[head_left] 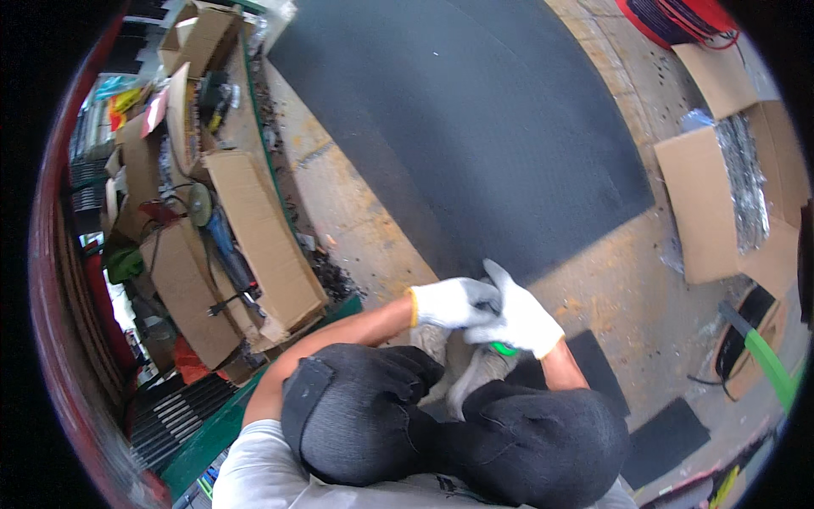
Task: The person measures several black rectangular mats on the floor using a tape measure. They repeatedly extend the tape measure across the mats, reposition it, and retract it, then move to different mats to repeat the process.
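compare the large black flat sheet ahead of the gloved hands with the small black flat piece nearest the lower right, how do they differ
Size: the large black flat sheet is far bigger than the small black flat piece.
Extent: the sheet runs out at the picture's top, while the piece stays within view.
Place: the sheet lies ahead of the black-clad right knee, the piece to its right.
Shared: both are dark and lie on the floor.
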A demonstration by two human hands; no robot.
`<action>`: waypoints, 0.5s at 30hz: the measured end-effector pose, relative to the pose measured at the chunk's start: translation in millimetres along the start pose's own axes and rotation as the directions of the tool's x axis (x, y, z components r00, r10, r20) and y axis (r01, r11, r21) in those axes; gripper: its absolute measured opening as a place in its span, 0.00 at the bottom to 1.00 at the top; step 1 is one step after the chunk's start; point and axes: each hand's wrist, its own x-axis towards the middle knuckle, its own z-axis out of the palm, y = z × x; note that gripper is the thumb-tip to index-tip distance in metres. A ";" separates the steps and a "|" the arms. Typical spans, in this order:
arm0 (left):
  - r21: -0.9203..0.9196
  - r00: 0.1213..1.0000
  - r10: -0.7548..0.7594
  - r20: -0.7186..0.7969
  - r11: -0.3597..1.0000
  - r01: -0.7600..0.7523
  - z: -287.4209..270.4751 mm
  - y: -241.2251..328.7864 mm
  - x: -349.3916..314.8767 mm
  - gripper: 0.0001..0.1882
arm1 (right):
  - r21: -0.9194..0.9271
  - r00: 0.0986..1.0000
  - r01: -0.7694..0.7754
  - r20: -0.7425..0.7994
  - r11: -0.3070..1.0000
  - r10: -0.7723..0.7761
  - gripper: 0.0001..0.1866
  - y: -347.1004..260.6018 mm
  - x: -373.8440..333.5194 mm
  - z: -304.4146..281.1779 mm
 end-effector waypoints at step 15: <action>-0.451 0.109 -0.512 -0.852 0.610 -0.652 -301.5 -79.8 -118.6 0.11 | 0.457 0.835 -0.398 -0.178 0.795 0.521 0.11 134.8 -186.4 1.7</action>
